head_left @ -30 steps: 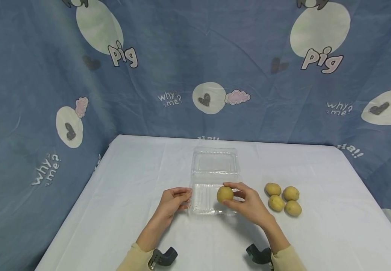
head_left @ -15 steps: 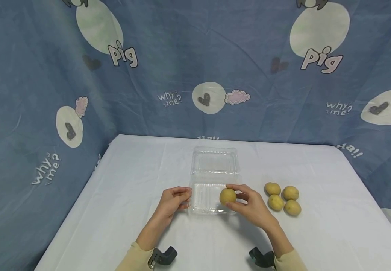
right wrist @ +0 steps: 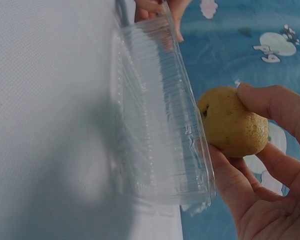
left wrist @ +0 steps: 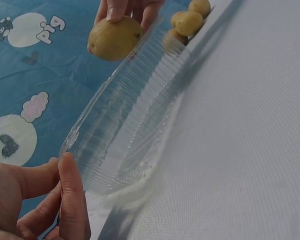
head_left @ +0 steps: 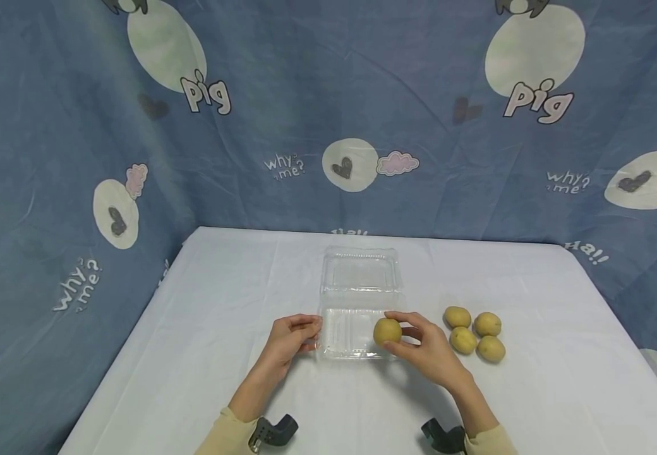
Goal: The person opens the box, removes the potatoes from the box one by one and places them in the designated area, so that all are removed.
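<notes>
A clear plastic clamshell container [head_left: 342,332] lies on the table with its lid [head_left: 361,272] folded back, away from me. My left hand [head_left: 290,338] pinches the rim at the container's left side, thumb against fingers [left wrist: 72,195]. Between the thumb and fingertips of my right hand [head_left: 432,354] is a yellow-brown potato [head_left: 387,331], held over the right part of the base. In the right wrist view the potato [right wrist: 233,122] is at rim height or above, close to the container's edge; whether it touches the edge I cannot tell. No potato is visible inside the base.
Several loose potatoes [head_left: 463,340] sit in a cluster to the right of my right hand. A white cloth [head_left: 237,278] covers the table. Behind and to the left hangs a blue printed curtain [head_left: 283,76].
The right hand has shifted slightly to the right with the potato, from over the base's middle toward its right side. My left hand has stayed at the rim.
</notes>
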Demonstrator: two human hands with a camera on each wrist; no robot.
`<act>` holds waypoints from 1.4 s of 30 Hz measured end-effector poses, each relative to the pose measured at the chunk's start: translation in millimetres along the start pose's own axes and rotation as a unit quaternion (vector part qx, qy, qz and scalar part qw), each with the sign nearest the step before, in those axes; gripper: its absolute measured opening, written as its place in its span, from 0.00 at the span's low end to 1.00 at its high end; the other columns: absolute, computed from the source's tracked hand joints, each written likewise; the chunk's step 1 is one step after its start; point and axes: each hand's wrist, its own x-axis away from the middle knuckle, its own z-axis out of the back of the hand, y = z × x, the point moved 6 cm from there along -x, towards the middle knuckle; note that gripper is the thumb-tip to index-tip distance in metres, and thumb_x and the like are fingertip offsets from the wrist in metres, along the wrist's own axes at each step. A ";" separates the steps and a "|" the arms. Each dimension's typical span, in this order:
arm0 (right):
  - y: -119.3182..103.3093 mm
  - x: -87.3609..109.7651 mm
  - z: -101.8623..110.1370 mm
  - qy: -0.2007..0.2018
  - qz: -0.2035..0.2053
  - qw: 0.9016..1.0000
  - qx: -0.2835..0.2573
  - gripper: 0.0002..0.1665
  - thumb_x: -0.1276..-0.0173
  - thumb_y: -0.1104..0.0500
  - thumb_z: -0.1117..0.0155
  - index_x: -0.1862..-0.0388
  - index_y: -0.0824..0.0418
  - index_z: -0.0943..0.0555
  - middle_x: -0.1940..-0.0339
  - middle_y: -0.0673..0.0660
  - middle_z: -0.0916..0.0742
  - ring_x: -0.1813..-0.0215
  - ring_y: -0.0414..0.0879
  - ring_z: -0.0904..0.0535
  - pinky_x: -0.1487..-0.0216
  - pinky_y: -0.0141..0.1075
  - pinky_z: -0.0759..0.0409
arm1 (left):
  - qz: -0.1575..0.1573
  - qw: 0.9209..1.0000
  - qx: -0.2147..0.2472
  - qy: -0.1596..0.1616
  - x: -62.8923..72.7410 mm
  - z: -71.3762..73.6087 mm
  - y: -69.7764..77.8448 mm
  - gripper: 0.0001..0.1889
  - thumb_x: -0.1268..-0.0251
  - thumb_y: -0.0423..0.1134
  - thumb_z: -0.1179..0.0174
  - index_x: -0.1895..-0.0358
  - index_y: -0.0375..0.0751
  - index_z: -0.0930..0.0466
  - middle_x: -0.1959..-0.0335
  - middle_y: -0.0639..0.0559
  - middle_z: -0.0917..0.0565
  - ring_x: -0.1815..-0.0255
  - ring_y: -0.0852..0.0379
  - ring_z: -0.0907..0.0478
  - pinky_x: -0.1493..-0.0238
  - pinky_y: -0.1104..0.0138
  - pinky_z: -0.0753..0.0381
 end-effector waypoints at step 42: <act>0.8 19.2 19.6 0.032 0.047 0.998 -0.020 0.29 0.41 0.66 0.26 0.40 0.62 0.22 0.41 0.64 0.22 0.45 0.62 0.20 0.51 0.36 0.18 | 0.002 1.000 0.002 -0.003 -0.3 -1.7 0.1 0.15 0.37 0.33 0.34 0.52 0.26 0.21 0.63 0.44 0.17 0.69 0.58 0.21 0.70 0.69 0.17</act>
